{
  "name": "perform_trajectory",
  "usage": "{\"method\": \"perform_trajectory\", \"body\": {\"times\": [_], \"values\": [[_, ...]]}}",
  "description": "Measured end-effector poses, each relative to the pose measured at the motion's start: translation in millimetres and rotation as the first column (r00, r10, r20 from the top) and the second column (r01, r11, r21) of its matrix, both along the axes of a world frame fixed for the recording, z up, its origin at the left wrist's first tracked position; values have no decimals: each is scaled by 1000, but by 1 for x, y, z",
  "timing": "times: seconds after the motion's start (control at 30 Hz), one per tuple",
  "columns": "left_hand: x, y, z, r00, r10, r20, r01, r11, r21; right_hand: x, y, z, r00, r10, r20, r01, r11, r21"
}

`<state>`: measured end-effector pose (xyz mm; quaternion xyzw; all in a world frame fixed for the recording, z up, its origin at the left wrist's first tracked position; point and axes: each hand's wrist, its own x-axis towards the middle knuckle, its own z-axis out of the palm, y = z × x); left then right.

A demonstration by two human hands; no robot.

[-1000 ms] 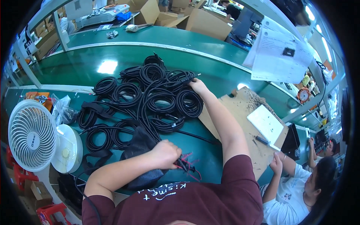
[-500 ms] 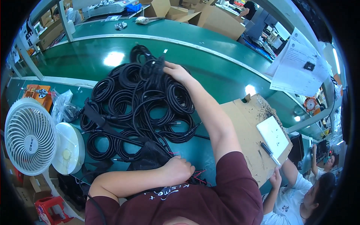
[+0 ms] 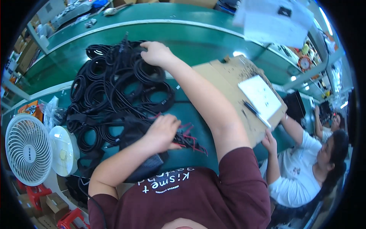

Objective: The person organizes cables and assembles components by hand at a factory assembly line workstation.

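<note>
Several coils of black cable [image 3: 97, 89] lie heaped on the green bench at the left and middle. My right hand [image 3: 157, 54] reaches over the far right of the heap, fingers bent and closed over the upper edge of a cable coil [image 3: 149, 71]. Lower down, my left hand [image 3: 163, 131] is curled with thumb and fingers close together; what they hold, if anything, is hidden. Just right of it lies a bundle of thin black strands with red ends [image 3: 190, 140]. Black mesh cloth [image 3: 131, 131] is bunched under and beside my left wrist.
A white fan [image 3: 28, 147] stands at the left edge, near a clear plastic bag [image 3: 52, 114]. To the right are a cardboard sheet [image 3: 225, 86], a white pad [image 3: 260, 97] and a black pen [image 3: 251, 107]. A co-worker [image 3: 293, 168] sits there, one hand at the cardboard's edge.
My view has shifted, so the bench appears lower and further left. My left hand has lifted off my chest side toward the red-ended strands. My right hand stays at the heap's far side.
</note>
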<state>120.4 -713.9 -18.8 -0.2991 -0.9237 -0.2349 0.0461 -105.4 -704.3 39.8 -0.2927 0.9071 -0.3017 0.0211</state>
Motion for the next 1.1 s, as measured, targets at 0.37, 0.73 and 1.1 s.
{"method": "perform_trajectory", "body": {"times": [0.37,0.73,1.1], "values": [[67,-11,80,997,42,58,-31,983,-178,243,184,-46,971,237,-5,-233,959,162],[124,-13,67,847,438,-300,-504,842,-192,255,186,-99,858,120,-500,-148,989,-18],[173,-54,-7,651,759,23,-752,640,159,266,179,-101,883,220,-413,-237,971,10]]}}
